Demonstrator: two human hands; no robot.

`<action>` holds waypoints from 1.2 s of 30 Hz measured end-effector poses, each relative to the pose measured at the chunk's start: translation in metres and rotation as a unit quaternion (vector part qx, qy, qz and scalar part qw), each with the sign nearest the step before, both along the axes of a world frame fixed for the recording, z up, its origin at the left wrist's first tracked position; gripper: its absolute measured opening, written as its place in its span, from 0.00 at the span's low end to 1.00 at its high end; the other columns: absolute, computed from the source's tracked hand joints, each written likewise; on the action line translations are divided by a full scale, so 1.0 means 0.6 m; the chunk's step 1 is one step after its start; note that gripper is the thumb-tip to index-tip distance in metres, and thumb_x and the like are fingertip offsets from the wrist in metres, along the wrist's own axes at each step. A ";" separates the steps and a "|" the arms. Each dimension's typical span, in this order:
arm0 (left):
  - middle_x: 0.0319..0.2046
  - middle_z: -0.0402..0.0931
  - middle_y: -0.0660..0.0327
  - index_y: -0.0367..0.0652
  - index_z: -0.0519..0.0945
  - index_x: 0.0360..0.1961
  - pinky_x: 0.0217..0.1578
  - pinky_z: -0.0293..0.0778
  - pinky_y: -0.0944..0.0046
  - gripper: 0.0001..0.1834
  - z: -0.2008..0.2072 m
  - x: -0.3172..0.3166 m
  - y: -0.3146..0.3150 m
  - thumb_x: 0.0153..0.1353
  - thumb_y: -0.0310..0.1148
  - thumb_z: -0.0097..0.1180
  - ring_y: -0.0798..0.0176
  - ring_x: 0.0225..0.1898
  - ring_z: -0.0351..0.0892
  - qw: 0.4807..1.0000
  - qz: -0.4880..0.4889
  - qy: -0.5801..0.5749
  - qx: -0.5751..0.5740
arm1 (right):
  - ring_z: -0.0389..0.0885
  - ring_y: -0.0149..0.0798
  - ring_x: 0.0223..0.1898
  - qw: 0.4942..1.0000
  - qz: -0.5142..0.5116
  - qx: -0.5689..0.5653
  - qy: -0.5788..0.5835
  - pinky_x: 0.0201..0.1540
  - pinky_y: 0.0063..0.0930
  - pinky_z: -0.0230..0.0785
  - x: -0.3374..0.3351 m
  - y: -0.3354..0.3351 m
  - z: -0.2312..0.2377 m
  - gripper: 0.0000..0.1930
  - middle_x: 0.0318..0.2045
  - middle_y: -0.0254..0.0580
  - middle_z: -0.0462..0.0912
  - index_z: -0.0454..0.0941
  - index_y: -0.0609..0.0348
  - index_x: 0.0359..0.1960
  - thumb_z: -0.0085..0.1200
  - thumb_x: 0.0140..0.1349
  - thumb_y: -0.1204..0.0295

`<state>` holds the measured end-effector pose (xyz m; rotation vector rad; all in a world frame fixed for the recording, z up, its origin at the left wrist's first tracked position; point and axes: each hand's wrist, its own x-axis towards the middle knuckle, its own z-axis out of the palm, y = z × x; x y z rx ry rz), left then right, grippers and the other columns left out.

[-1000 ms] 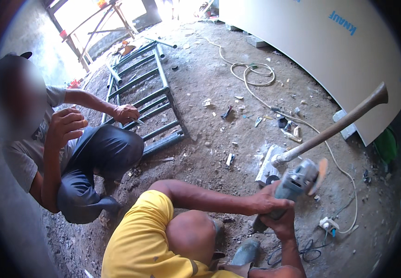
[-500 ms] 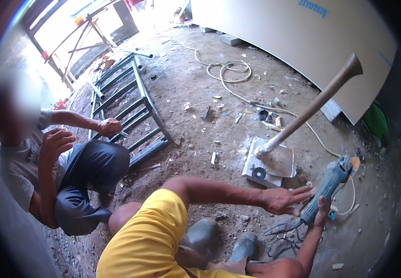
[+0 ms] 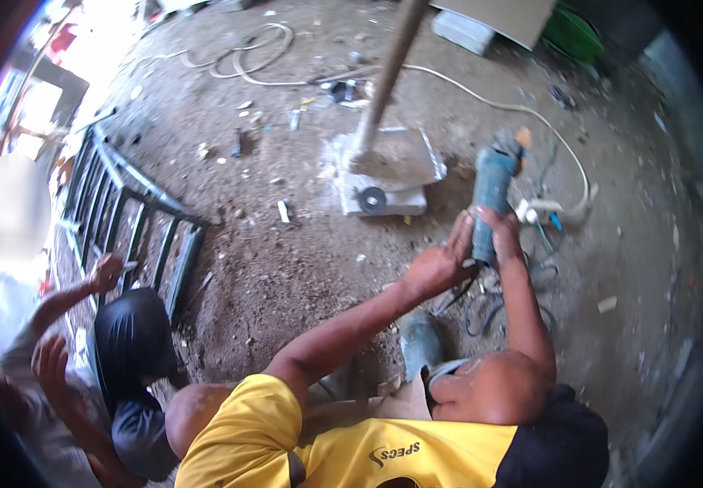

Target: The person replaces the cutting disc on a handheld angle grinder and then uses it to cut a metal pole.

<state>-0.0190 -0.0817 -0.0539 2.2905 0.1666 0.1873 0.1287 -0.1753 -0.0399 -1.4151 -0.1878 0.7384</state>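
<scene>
Both hands are together at the rear body of a blue-grey grinder [image 3: 493, 191], which is held up in front of the person, to the right of centre, over the dirt floor [image 3: 311, 276]. The right hand [image 3: 507, 233] is clamped on the right side of the body, thumb laid across it. The left hand [image 3: 441, 264] lies along the left side, fingers pointing up the casing; whether it is fully closed cannot be told. The grinder's head points away from the person. An orange-brown disc [image 3: 524, 138] shows at the head, somewhat blurred.

Beneath the hands, a dark cord [image 3: 472, 324] lies in loose loops on the floor. Just right of the grinder are a white socket [image 3: 533, 211] and a blue plug [image 3: 556, 222]. Left of the grinder, and apart from it, lies a white block [image 3: 407, 200]; a black ring-shaped disc [image 3: 372, 199] sits against its near face. A wooden handle [image 3: 387, 85] rises from the block, its upper end out of view.

At far left, a co-worker's hand [image 3: 106, 273] holds a small pale object beside a dark metal frame [image 3: 137, 224].
</scene>
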 end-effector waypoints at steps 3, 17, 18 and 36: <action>0.72 0.45 0.36 0.31 0.41 0.73 0.45 0.80 0.47 0.56 0.004 -0.007 -0.012 0.57 0.42 0.66 0.30 0.49 0.77 1.000 -0.016 0.001 -0.019 | 0.79 0.28 0.31 0.999 0.020 0.018 0.031 0.36 0.24 0.74 0.000 -0.014 -0.005 0.19 0.32 0.32 0.80 0.76 0.59 0.43 0.66 0.51 0.66; 0.70 0.43 0.29 0.35 0.37 0.74 0.58 0.72 0.47 0.53 -0.018 -0.017 -0.005 0.61 0.35 0.62 0.27 0.62 0.65 0.997 -0.006 -0.008 -0.076 | 0.80 0.29 0.32 0.997 0.047 0.052 0.037 0.37 0.24 0.76 -0.001 0.012 -0.023 0.17 0.32 0.34 0.80 0.75 0.58 0.44 0.63 0.52 0.71; 0.70 0.44 0.29 0.35 0.37 0.74 0.59 0.72 0.47 0.53 -0.028 -0.016 -0.002 0.60 0.35 0.63 0.27 0.63 0.65 0.996 -0.011 -0.027 -0.079 | 0.80 0.29 0.32 0.996 0.045 0.057 0.047 0.37 0.24 0.76 -0.001 0.011 -0.028 0.18 0.32 0.34 0.80 0.75 0.58 0.44 0.63 0.51 0.71; 0.35 0.80 0.48 0.33 0.74 0.46 0.37 0.78 0.54 0.34 0.248 0.239 0.351 0.49 0.51 0.71 0.53 0.36 0.83 0.949 0.282 -0.140 0.014 | 0.82 0.38 0.21 0.979 0.196 0.002 0.053 0.24 0.32 0.80 0.033 0.240 -0.053 0.19 0.27 0.46 0.81 0.76 0.69 0.41 0.65 0.48 0.74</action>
